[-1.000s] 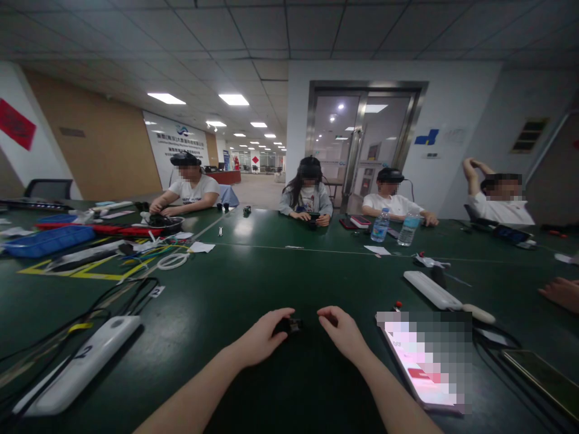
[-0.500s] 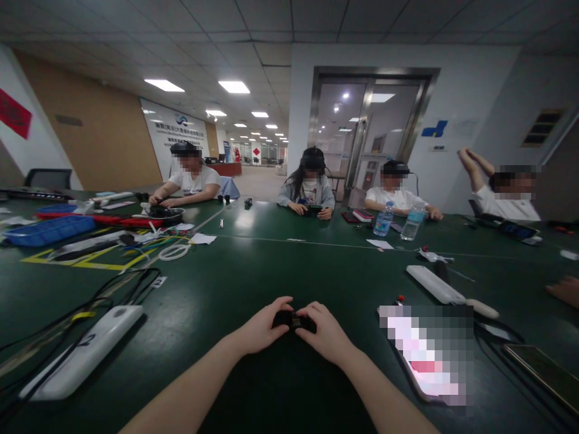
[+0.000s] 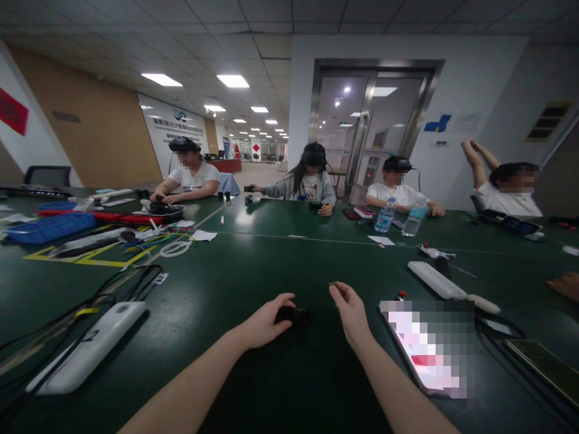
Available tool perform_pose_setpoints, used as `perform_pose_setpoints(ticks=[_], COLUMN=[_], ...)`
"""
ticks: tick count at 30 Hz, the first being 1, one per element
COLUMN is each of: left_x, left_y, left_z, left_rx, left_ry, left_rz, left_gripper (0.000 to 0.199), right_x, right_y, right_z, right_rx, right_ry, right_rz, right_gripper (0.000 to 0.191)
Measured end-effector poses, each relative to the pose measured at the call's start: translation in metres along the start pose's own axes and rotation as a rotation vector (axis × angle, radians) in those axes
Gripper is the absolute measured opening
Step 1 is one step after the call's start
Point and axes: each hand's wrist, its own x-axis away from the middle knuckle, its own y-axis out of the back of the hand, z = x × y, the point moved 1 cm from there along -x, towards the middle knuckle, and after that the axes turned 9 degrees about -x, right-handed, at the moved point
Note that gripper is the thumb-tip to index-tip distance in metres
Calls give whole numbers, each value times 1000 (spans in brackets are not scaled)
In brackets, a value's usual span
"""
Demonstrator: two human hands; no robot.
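Left forearm (image 3: 190, 380) and right forearm (image 3: 393, 374) bare, slim, smoothly tapering to narrow wrists. Left hand (image 3: 265, 322) and right hand (image 3: 350, 312) ungloved and small, with slender fingers, bare to the fingertips.

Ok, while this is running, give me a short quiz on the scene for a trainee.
1. Which hand touches the small black part?
2. True or false: the phone with the pixelated screen lies to the right of the right hand.
3. What colour is the tray near the far left of the green table?

Key:
1. The left hand
2. True
3. Blue
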Motion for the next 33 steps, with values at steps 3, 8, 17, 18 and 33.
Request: perform_pose_setpoints(ticks=[3, 8, 17, 18, 33], left_x=[1, 2, 3, 3, 3], left_y=[1, 2, 2, 2, 1], left_z=[-2, -7, -3, -3, -1], left_rx=[-9, -27, -6, -5, -25], left_ry=[12, 34, 43, 46, 16], left_rz=[-5, -3, -2, -3, -17], left_gripper=[60, 58, 56, 56, 55], right_x=[-5, -6, -5, -4, -6], right_y=[10, 14, 18, 18, 20], right_z=[-3, -5, 1, 3, -2], right_rx=[-43, -45, -53, -53, -84], right_ry=[-76, -54, -111, -121, -137], right_rz=[-73, -129, -161, -163, -211], right_gripper=[45, 49, 49, 49, 50])
